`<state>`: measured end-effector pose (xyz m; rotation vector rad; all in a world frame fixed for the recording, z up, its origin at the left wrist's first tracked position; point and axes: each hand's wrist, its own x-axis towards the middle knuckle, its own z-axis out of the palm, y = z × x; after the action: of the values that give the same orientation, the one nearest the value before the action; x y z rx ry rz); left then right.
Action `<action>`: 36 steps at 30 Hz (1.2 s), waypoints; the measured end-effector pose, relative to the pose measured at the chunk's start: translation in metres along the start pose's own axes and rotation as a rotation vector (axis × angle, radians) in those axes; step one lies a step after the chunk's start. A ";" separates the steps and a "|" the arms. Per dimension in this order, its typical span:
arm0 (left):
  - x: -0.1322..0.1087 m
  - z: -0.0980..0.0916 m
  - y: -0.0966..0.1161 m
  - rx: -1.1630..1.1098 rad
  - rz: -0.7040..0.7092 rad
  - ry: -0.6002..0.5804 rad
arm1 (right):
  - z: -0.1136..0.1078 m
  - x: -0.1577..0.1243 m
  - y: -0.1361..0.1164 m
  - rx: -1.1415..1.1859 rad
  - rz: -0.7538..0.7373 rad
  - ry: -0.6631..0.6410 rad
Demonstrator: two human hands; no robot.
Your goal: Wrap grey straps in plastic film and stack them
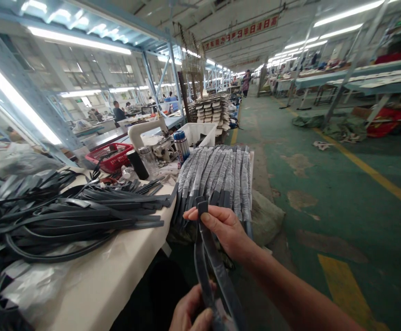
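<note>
My right hand (pixel 223 225) pinches the top end of a long dark grey strap (pixel 210 262), folded double and hanging down. My left hand (pixel 190 312), at the bottom edge, grips the same strap lower down. Just beyond my right hand lies a neat stack of grey straps (pixel 217 177), laid side by side and hanging over the table end. A loose pile of black straps (pixel 59 216) spreads over the white table (pixel 117 276) to my left.
Behind the piles stand a red basket (pixel 109 156), a blue-capped bottle (pixel 181 146), a black cup (pixel 137 164), a sewing machine (pixel 148 133) and a white bin (pixel 200 133). A green-floored aisle (pixel 324 184) with yellow lines runs right. People work at distant tables.
</note>
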<state>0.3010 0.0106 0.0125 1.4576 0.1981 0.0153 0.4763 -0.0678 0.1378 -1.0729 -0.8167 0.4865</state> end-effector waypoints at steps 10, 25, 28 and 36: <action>0.025 -0.011 0.053 0.334 0.391 0.511 | 0.022 -0.016 0.005 0.030 -0.005 -0.053; 0.017 0.001 0.048 0.002 -0.089 0.356 | 0.022 -0.013 0.011 0.152 0.006 -0.061; 0.011 -0.003 0.042 -0.101 -0.164 0.261 | 0.018 -0.008 0.014 0.232 0.078 -0.109; 0.001 -0.003 0.080 -0.560 -0.263 0.062 | 0.010 0.007 0.005 0.594 0.195 -0.202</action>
<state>0.3102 0.0226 0.0913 0.8661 0.4006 -0.0916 0.4728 -0.0548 0.1382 -0.5561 -0.6803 0.9469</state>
